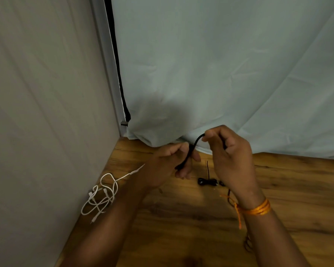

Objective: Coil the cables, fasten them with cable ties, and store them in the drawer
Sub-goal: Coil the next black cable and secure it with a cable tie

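White cables (102, 198) lie in a loose tangle on the table (181, 218), just beside my left forearm. One plug end trails toward me and another strand runs away up-right toward my left hand. On my right wrist sits an orange thread (258, 209), its loose end hanging down. A dark cord shows just beside that wrist, but I cannot tell where it leads.

Farther out, between my two hands and lower than them, a small black bundle (207, 181) rests on the wood. Its long axis runs left to right, and a thin dark strand (207, 167) stands up from its middle.

Above it I hold the black cable (193, 147) clear of the table. It runs on a slant from low left to high right, then bends over at the top into a short arch. My left hand (172, 162) has its back to me, with fingers curled round the cable's lower stretch and knuckles turned toward the right. My right hand (231, 157) is raised a little higher, palm facing left. Its thumb and forefinger pinch the top of the arch, and the other fingers are folded round the part that drops back into the palm. The hands are near each other but apart.

Beyond them a pale cloth (220, 64) hangs down onto the table's far edge, and a grey panel (46, 93) closes the left side.
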